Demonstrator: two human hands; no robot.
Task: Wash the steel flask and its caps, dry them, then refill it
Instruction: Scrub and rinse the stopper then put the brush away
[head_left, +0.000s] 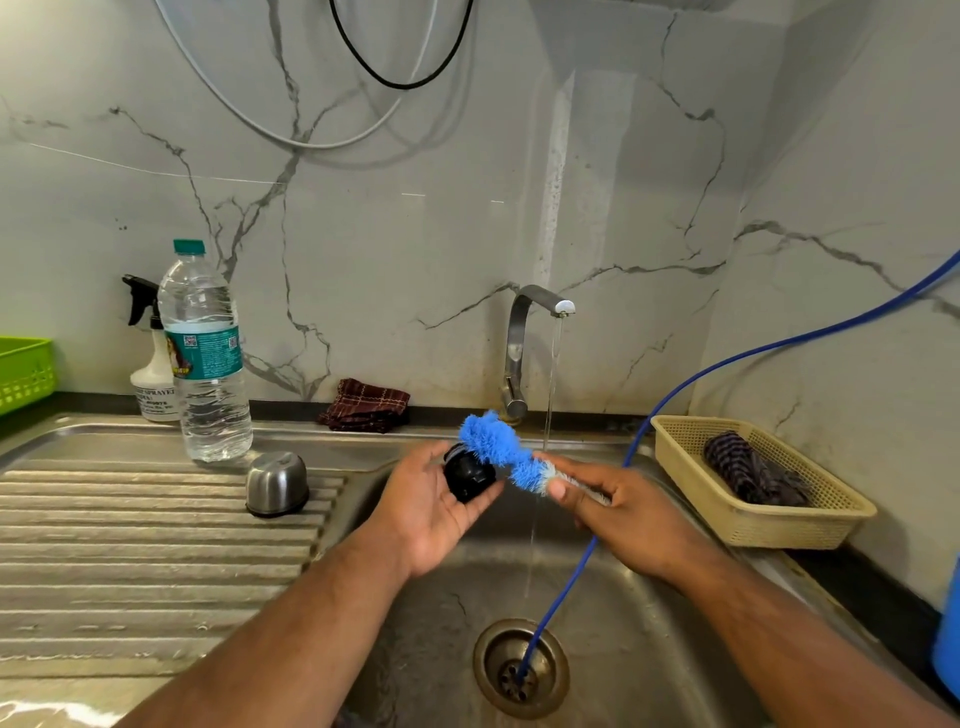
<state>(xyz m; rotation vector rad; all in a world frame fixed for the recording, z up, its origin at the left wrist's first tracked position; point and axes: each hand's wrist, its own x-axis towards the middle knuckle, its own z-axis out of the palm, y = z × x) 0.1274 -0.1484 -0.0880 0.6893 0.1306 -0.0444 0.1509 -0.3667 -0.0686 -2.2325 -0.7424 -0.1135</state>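
Over the sink (649, 639), left hand (431, 514) cups the black inner cap (469, 475). Right hand (623, 514) pinches the blue brush (496, 447) by its wire stem, bristles on the cap. Steel cap (277, 483) stands at the drainboard's (130, 545) right edge. Step in hand: scrubbing caps. Next, likely: rinse under the running tap (524, 332). Flask not in view.

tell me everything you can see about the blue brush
The blue brush has a fluffy bright blue bristle head, paler near the stem, on what looks like twisted wire. The right hand pinches the stem just below the bristles. It lies slanted, head up and left, bristles against the black cap that the left hand holds, above the sink, beside the water stream.
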